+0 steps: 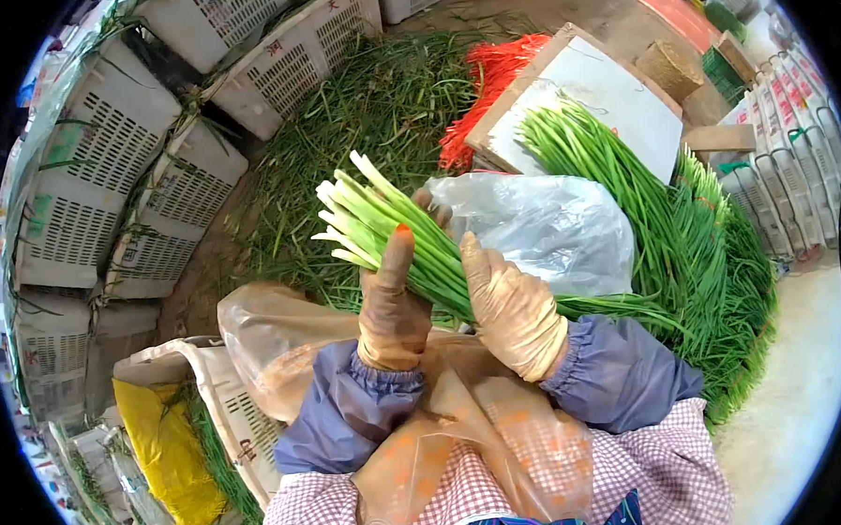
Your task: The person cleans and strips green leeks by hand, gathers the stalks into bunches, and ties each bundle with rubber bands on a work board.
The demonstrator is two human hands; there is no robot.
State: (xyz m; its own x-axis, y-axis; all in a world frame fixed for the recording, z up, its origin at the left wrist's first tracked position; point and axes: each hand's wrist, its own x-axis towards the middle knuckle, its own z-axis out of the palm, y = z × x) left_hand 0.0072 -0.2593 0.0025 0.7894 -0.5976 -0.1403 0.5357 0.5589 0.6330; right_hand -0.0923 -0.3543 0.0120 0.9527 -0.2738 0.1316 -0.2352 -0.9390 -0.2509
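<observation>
A bunch of garlic chives (381,217) lies slantwise across my hands, its pale cut ends pointing up and left and its green leaves trailing down to the right. My left hand (392,311), in a soiled glove, is wrapped round the bunch near the pale ends. At the tip of its thumb shows a small orange-red patch, which I cannot identify. Lower on the stems, my right hand (514,305) grips the bunch, its gloved thumb raised along the near side. Just beyond the hands is a clear plastic bag (555,228).
Loose chives (594,152) lie over a white-topped board (572,78), with red ties (488,91) beside it. Piled chive bundles (722,296) stand at right. White crates (106,164) line the left; leaf scraps (357,96) cover the ground ahead. A yellow sack (152,443) hangs at lower left.
</observation>
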